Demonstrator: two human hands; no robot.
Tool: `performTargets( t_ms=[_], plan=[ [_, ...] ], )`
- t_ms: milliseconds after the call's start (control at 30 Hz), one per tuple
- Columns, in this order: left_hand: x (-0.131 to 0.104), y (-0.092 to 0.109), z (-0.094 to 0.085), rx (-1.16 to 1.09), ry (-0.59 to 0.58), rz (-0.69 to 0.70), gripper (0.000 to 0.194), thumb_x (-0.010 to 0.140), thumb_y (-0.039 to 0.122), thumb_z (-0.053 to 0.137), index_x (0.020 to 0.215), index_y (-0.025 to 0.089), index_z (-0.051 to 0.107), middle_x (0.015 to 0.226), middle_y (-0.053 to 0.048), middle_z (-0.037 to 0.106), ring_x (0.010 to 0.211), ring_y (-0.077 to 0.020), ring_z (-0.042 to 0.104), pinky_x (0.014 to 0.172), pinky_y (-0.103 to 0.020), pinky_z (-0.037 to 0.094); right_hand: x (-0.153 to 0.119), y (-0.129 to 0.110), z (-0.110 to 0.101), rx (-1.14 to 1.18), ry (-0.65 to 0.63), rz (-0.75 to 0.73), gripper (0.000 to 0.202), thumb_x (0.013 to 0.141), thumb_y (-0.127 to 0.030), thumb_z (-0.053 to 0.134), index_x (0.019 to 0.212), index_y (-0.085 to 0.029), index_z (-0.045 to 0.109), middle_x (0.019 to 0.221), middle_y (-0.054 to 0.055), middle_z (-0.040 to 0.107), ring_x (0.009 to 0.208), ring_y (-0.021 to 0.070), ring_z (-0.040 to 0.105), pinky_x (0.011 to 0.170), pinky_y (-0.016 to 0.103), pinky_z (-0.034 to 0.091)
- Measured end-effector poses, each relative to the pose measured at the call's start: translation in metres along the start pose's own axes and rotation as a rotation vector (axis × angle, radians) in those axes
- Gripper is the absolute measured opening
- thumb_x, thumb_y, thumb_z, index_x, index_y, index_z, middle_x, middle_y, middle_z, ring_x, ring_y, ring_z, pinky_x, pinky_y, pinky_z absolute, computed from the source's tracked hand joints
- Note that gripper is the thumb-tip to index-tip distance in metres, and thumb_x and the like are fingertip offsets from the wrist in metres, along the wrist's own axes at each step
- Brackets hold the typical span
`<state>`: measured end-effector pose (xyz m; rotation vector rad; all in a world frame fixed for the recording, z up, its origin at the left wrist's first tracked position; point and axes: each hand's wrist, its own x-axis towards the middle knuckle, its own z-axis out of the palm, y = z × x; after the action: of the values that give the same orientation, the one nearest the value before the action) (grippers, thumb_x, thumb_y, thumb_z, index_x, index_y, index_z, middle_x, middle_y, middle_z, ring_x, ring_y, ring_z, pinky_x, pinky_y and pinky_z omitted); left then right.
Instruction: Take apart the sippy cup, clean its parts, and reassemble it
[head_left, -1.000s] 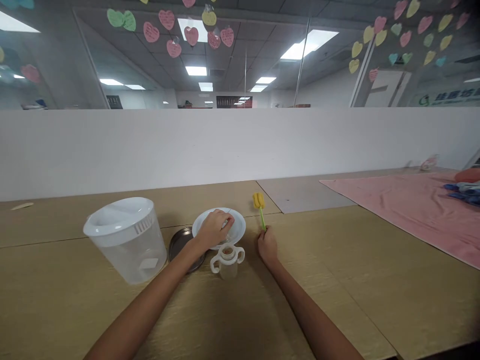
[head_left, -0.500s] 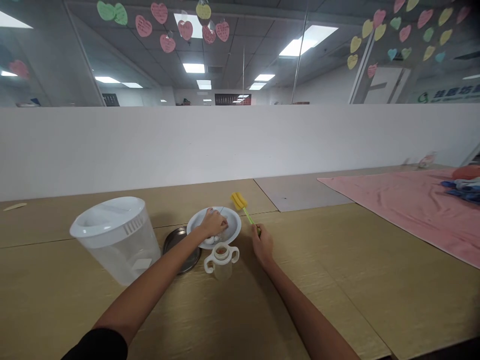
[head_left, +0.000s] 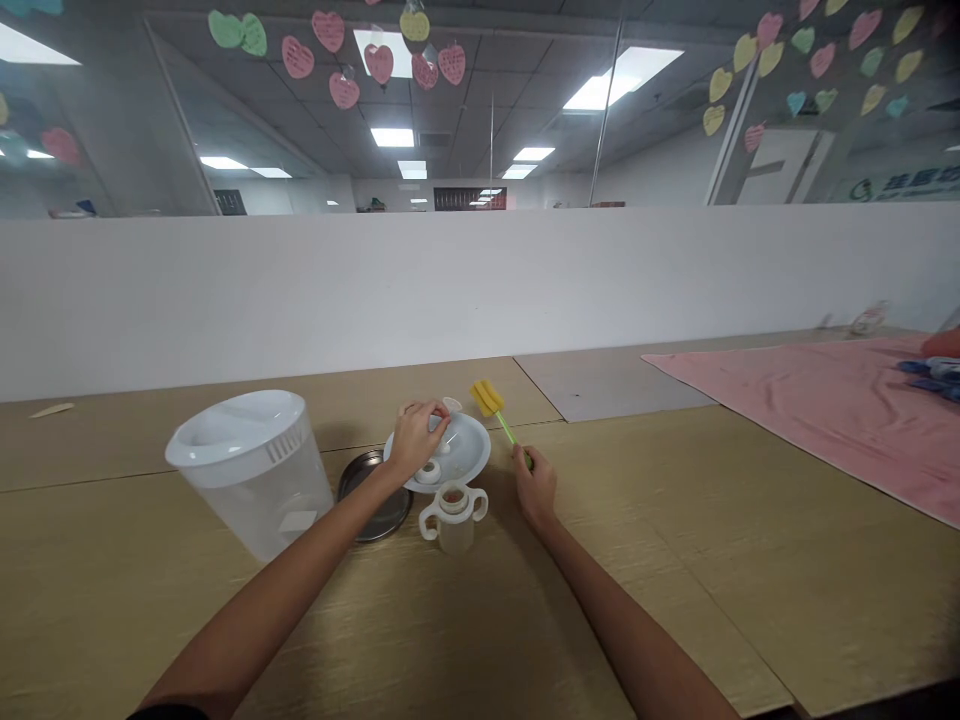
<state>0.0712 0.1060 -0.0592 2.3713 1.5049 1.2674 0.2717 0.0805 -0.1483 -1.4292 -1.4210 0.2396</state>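
Note:
My left hand [head_left: 417, 436] is raised over the left part of a white bowl [head_left: 474, 452], its fingers pinched on a small pale, partly see-through piece [head_left: 451, 405]. Inside the bowl lies a white ring-shaped part [head_left: 428, 472]. To the right of the bowl, my right hand [head_left: 536, 485] is closed around the green handle of a brush with a yellow sponge head [head_left: 487, 397]. A two-handled cup [head_left: 455, 530], upright and without a lid, stands in front of the bowl. The bowl's left side is near a round metal tray [head_left: 386, 515], partly hidden by my left forearm.
A large clear pitcher with a white lid [head_left: 240, 435] stands at the left, near my left forearm. On the right a pink cloth [head_left: 817, 405] covers the table, with blue items [head_left: 934, 378] on it. A white wall [head_left: 450, 290] runs behind.
My left hand has lifted from inside the bowl, and a pale piece now shows at its fingertips. The ring-shaped part in the bowl is more visible. The view has shifted slightly.

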Motion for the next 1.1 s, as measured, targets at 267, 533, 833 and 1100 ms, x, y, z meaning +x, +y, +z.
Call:
performTargets(
  t_ms=[267, 533, 833, 1100],
  plan=[
    [0.006, -0.003, -0.016, -0.225, 0.126, -0.194, 0.027, 0.082, 0.032, 0.048, 0.099, 0.012, 0.054, 0.088, -0.008, 0.069, 0.079, -0.0156, 0.066, 0.068, -0.025, 0.052, -0.006, 0.0, 0.006, 0.066, -0.096, -0.12, 0.039, 0.084, -0.047, 0.038, 0.06, -0.017, 0.049, 0.051, -0.005, 0.04, 0.05, 0.0095, 0.035, 0.052, 0.022, 0.026],
    [-0.028, -0.017, -0.07, 0.047, 0.143, -0.289, 0.03, 0.082, 0.035, 0.045, 0.1, 0.017, 0.06, 0.087, -0.004, 0.067, 0.062, -0.0136, 0.063, 0.062, -0.025, 0.049, 0.0, 0.004, 0.008, 0.11, -0.036, -0.061, 0.04, 0.085, -0.046, 0.037, 0.062, -0.017, 0.05, 0.052, -0.004, 0.042, 0.05, 0.0101, 0.036, 0.051, 0.022, 0.026],
    [-0.068, -0.041, -0.057, 0.417, -0.085, -0.37, 0.028, 0.079, 0.014, 0.043, 0.093, 0.013, 0.067, 0.09, -0.013, 0.067, 0.081, -0.023, 0.063, 0.074, -0.031, 0.046, -0.002, 0.0, 0.006, 0.065, -0.052, -0.089, 0.039, 0.085, -0.046, 0.037, 0.059, -0.018, 0.045, 0.05, -0.004, 0.039, 0.05, 0.0102, 0.035, 0.051, 0.022, 0.024],
    [-0.077, -0.036, -0.05, 0.606, -0.231, -0.443, 0.027, 0.08, 0.013, 0.042, 0.101, 0.01, 0.06, 0.097, -0.016, 0.064, 0.086, -0.0247, 0.063, 0.073, -0.032, 0.047, -0.002, 0.0, 0.006, 0.052, -0.061, -0.087, 0.039, 0.084, -0.045, 0.036, 0.058, -0.017, 0.045, 0.049, -0.004, 0.039, 0.049, 0.0099, 0.034, 0.05, 0.022, 0.024]
  ],
)
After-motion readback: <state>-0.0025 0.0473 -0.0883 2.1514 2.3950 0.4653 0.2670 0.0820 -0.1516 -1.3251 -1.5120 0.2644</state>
